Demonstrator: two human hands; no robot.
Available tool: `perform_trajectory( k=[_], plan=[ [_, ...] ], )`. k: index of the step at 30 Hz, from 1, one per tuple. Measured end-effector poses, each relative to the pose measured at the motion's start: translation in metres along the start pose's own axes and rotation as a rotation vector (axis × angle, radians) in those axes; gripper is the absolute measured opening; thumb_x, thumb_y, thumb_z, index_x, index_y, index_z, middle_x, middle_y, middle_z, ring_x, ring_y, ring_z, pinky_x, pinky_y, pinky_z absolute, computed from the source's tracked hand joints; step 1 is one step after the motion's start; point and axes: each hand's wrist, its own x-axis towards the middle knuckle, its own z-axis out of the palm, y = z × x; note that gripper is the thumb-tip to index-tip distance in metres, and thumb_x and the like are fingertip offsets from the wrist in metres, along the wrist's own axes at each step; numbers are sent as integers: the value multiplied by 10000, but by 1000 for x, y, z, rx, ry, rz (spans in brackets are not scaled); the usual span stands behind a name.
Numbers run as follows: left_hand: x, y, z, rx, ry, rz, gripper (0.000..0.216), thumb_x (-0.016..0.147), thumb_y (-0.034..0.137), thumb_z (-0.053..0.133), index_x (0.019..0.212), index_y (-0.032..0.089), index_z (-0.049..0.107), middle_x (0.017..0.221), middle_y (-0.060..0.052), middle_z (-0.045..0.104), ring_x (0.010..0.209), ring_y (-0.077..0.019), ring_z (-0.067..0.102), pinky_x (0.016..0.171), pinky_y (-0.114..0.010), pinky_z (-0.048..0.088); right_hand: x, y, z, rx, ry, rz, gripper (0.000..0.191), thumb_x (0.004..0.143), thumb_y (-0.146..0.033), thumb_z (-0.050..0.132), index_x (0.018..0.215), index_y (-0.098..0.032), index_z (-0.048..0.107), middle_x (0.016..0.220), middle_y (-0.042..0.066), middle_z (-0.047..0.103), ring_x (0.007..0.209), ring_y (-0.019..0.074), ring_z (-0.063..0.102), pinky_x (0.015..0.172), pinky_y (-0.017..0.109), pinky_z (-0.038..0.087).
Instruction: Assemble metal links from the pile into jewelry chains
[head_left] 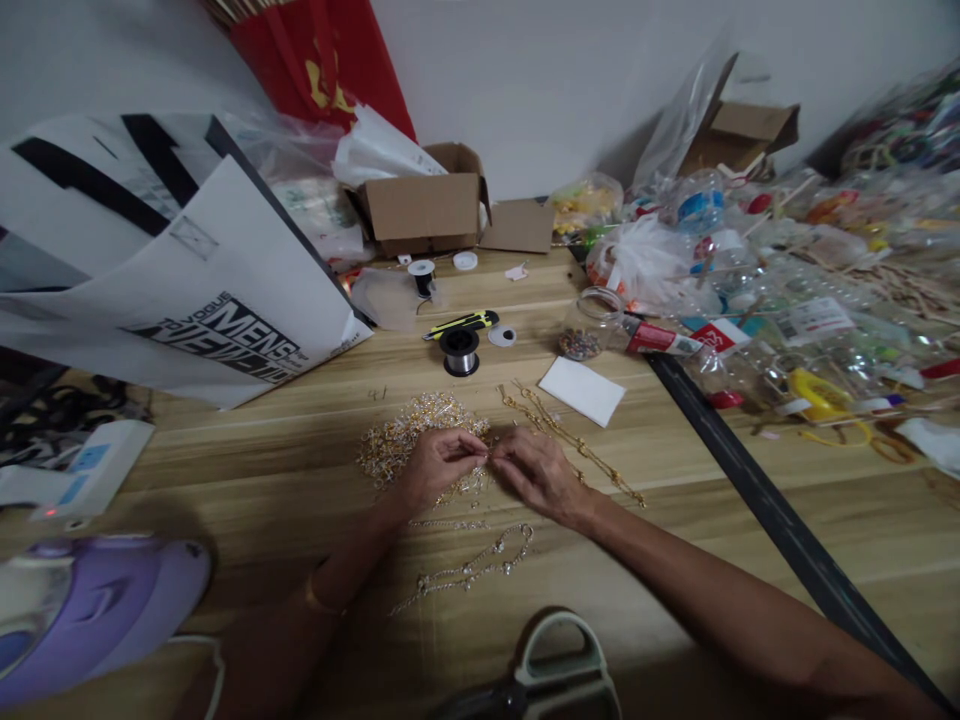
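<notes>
My left hand [444, 462] pinches with thumb and index finger over the heap of small gold and silver jewellery pieces [420, 420]. Close against it, the fingertips of my right hand [536, 470] are also pinched together. Whatever sits between the fingertips is too small to make out. Beyond my right hand lie gold chains [577, 440] on the wooden table. A silver chain [480, 570] is laid in a loop nearer to me, with a short straight length of chain [450, 524] just above it.
Past the heap are a wire spool [460, 353], a yellow-black utility knife [461, 324], a bead jar [581, 340] and a white paper [582, 391]. Scissors [564, 660] lie near me. A purple iron [112, 610] and white bag [195, 290] stand left; plastic bottles [750, 270] crowd the right.
</notes>
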Motion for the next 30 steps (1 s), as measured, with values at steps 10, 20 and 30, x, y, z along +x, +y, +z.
perform_trajectory(
  k=[10,20,30],
  plan=[
    [0,2,1,5,-2,2,160,638,233,731,737,122,672,718,-53,710,677,-144,649,671,-242,508,1,0,0,2,-3,-6,86,915,-212,455,891,-193,535,806,50,602,766,168,542,721,297,432],
    [0,0,1,21,9,7,169,637,236,740,739,116,678,718,-60,711,677,-149,651,667,-245,509,1,0,0,24,-6,-9,69,906,-185,468,890,-188,535,820,51,599,787,166,546,723,296,432],
    [0,1,1,17,7,3,176,636,243,746,738,116,676,720,-58,708,683,-150,651,674,-246,511,1,-1,-1,24,-6,-9,79,910,-190,460,889,-187,536,812,52,599,769,164,541,701,290,438]
  ],
)
